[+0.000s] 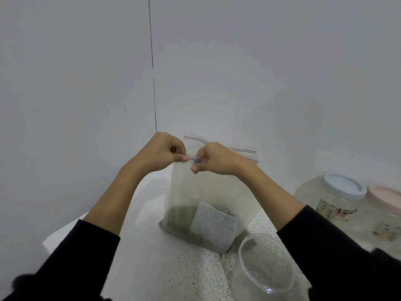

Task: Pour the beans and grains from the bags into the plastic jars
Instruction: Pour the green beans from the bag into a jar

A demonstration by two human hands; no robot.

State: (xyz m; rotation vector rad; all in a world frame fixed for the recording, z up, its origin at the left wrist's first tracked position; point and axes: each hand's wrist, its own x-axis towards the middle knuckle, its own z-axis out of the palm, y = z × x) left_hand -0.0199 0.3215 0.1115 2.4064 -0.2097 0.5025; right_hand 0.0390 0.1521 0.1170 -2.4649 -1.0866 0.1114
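**Head view: you are pinching the top of a clear zip bag**

Head view is cutting off much of the scene: the open clear jar (pixel 265 266) at the lower right is running behind your right sleeve (pixel 338 253), and the pink-lidded jar (pixel 388 205) is slipping out at the right edge. What the jars with labels are holding is too blurred to tell.

You are holding the zip bag (pixel 195 192) upright on the speckled counter (pixel 178 270), close to the pale wall (pixel 86 83). Your left hand (pixel 160 152) and right hand (pixel 213 158) are both gripping its zip strip, fingers curled and thumbs pinching the thin film, the hands nearly touching. The bag is soft, transparent plastic; small greenish grains (pixel 179 216) are lying in its bottom, with a flat folded bag (pixel 213 222) showing against its lower front. Whether the seal is parting is hard to make out. A blue-lidded jar (pixel 334 192), round and clear, is standing to the right.
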